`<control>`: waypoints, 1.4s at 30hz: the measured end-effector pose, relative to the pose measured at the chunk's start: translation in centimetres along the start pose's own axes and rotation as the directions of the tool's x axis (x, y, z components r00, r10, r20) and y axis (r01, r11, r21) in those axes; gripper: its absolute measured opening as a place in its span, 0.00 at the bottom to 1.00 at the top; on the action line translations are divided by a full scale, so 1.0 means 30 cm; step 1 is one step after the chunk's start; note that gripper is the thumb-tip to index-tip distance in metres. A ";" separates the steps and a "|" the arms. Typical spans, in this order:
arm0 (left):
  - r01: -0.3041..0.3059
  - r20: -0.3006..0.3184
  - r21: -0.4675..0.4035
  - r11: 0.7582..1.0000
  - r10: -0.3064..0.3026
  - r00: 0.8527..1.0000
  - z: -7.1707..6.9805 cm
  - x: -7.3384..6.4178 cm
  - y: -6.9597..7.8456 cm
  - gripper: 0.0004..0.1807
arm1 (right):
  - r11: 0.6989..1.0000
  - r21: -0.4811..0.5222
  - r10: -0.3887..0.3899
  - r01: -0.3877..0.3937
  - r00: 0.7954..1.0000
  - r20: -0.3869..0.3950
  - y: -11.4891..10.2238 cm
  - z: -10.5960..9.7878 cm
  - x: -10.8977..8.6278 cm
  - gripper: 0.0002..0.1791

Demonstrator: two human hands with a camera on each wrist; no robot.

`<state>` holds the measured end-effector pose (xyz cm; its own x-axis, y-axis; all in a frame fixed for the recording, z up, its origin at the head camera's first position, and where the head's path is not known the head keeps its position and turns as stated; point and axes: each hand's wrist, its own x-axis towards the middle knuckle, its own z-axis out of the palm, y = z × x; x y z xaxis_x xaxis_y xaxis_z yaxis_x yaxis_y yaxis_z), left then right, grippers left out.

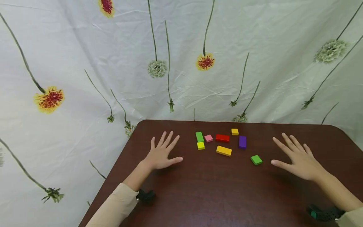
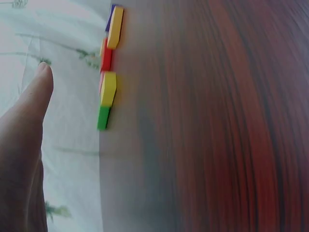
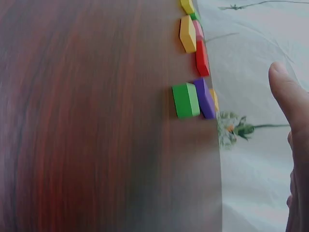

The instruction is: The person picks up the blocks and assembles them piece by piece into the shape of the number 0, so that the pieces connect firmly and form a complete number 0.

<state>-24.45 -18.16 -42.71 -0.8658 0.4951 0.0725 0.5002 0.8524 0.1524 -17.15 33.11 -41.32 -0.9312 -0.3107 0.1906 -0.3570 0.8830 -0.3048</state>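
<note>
My left hand (image 1: pixel 160 154) is spread with straight fingers over the left part of the table, holding nothing. The nearest pieces to it are a long green block (image 1: pixel 199 137) and a yellow block (image 1: pixel 200 145) at its near end. Beside them lie a pink block (image 1: pixel 208 138), a red block (image 1: pixel 222 138) and a long orange-yellow block (image 1: pixel 224 150). Farther right are a small orange-yellow block (image 1: pixel 234 131) and a purple block (image 1: pixel 242 142). My right hand (image 1: pixel 302 159), also spread and holding nothing, is nearest to a green block (image 1: pixel 256 160).
The dark brown table (image 1: pixel 210 195) has rounded far corners. Behind it hangs a white cloth (image 1: pixel 187 37) printed with flowers. Dark straps, one at the left wrist (image 1: pixel 146 196) and one at the right wrist (image 1: pixel 324 213), show below the sleeves.
</note>
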 end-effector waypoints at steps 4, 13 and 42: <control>-0.053 -0.005 -0.035 0.998 0.053 0.999 0.035 0.054 0.062 0.49 | 0.994 0.105 -0.024 0.025 1.000 -0.012 -0.033 0.039 0.033 0.46; -0.185 -0.035 -0.119 0.975 0.182 0.983 0.117 0.201 0.230 0.46 | 0.976 0.205 -0.071 0.079 0.996 -0.045 -0.117 0.166 0.141 0.42; -0.205 -0.060 -0.214 0.955 0.197 0.979 0.225 0.357 0.376 0.23 | 0.968 0.244 -0.035 0.063 0.992 -0.119 -0.249 0.364 0.286 0.19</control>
<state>-27.98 -2.12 -46.87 -0.7497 0.6423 0.1597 0.6524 0.6767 0.3413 -23.26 20.00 -47.59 -0.9027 -0.2972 0.3110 -0.4224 0.7489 -0.5105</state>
